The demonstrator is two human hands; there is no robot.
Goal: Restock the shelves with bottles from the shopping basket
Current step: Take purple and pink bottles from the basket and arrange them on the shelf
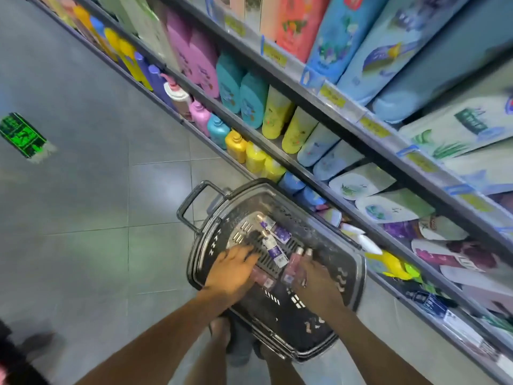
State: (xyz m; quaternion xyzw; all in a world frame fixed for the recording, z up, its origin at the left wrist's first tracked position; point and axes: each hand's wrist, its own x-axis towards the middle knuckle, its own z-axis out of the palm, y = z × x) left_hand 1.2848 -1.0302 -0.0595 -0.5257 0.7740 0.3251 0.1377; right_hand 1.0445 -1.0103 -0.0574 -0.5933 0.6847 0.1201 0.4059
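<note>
- The right hand [313, 276] seems to curl its fingers round two pink bottles [294, 266], caps poking out past the fingertips. It is best to clamp the bodies, not the caps, before lifting.
- The left hand [233, 270] lies flat, fingers straight and spread, with a third pink one just beside them.
- Just beyond the left fingertips lie about three purple-and-white bottles [273, 250]; blur hampers counting.
- All of them sit inside one shopping basket [359, 276].
- The shelves [295, 72] rise well beyond the right fingers.

Grey tiled floor [83, 207], pale grout lines. Green sticker [22, 134] stuck flat on floor, far left. Yellow price labels [331, 97] in row. Blue refill pouches [361, 43] above; white aloe-print pouches [458, 129] beside them. Dark blurred shape [16, 357] in bottom-left corner.
</note>
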